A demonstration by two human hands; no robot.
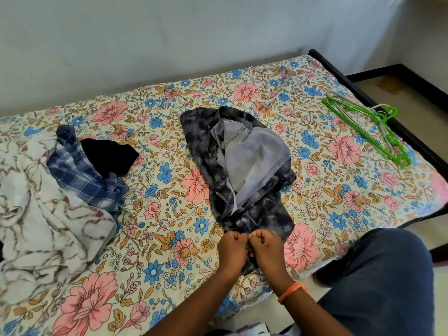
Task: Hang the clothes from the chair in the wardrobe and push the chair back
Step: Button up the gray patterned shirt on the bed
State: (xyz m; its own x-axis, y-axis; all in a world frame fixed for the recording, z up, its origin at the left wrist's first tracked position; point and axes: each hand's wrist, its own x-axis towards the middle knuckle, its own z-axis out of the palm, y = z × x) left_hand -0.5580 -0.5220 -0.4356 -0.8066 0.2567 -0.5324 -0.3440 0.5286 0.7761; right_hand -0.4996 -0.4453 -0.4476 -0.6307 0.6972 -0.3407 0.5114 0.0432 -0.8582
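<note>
While both hands met at the near edge of the bed [169, 238], the left hand [231, 249] and right hand [265, 248] had their fingers curled tight, pinching the near hem of the dark mottled garment [244, 214]. That garment lay across the bed's middle with a grey cloth [252, 154] on top. Left of it sat a blue checked shirt [80, 170], a black cloth [109, 154] and a white sheet [43, 214]. Green hangers [366, 127] lay near the bed's right edge, with open flowered cover between.
</note>
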